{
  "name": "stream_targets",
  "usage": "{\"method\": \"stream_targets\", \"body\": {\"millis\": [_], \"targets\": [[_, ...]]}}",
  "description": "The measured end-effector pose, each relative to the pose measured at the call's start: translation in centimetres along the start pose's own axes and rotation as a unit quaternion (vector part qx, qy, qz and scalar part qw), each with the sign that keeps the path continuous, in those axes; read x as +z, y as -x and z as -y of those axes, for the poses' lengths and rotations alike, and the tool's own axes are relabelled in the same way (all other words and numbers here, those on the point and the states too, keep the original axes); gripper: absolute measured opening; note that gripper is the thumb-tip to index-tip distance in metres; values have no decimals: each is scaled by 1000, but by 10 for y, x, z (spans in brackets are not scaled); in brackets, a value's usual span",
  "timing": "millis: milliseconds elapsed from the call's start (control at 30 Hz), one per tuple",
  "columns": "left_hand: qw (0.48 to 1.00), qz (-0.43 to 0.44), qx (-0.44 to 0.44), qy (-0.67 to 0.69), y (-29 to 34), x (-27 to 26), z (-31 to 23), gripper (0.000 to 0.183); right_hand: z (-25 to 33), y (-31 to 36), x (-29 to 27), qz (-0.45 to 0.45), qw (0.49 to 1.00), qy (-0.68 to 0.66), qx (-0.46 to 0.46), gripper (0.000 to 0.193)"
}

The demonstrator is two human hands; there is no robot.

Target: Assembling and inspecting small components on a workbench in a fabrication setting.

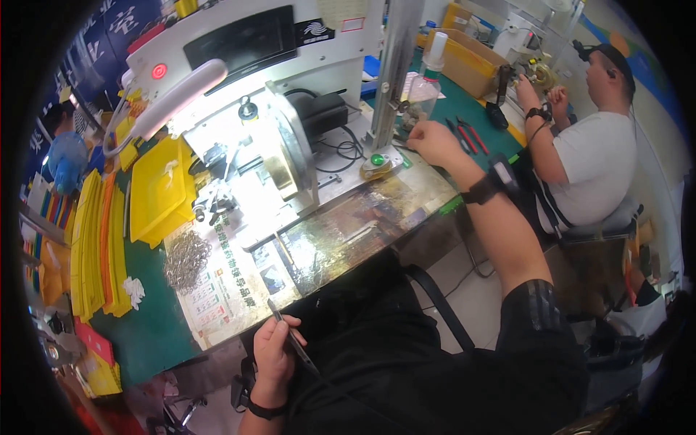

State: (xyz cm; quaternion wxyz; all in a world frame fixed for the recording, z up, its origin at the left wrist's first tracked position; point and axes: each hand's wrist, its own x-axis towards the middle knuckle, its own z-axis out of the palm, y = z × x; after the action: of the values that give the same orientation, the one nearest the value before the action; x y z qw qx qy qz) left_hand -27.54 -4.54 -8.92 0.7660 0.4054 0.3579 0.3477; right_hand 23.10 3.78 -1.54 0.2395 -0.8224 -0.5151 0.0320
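Observation:
My left hand [274, 351] is closed round a slim grey metal tool [299, 346], held slanting just off the bench's front edge, above my lap. My right hand [433, 143] is stretched far out to the right, beside an upright metal column [391, 80]. Its fingers are bent together at the column's foot, and whatever is in them is too small to make out. Just behind that hand stands a clear plastic bottle [423, 94] with a white top. Close by on the left is a small box with a green button [377, 160].
A brightly lit bench machine [279, 145] fills the middle, under a white lamp [177, 101]. To its left are a pile of thin metal pieces [187, 262], a yellow tray [148, 206] and stacked yellow trays [94, 246]. Red-handled pliers [471, 136] lie near another person [591, 152] working at the right.

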Motion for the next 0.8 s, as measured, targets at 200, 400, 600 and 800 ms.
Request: {"method": "stream_targets", "body": {"millis": [200,400,600,800], "targets": [[999,-4,-12,-39,-1,-1,-3,29,-4,48,-41,-185,958,-193,-101,10],[999,13,-35,-34,-5,2,-8,29,106,169,-32,39,925,-297,-235,26],[999,-24,10,-19,17,-9,-4,28,197,200,26,180,846,-267,-426,32],[996,-79,35,2,24,-28,-8,27,221,209,71,124,861,-160,-467,30]]}}
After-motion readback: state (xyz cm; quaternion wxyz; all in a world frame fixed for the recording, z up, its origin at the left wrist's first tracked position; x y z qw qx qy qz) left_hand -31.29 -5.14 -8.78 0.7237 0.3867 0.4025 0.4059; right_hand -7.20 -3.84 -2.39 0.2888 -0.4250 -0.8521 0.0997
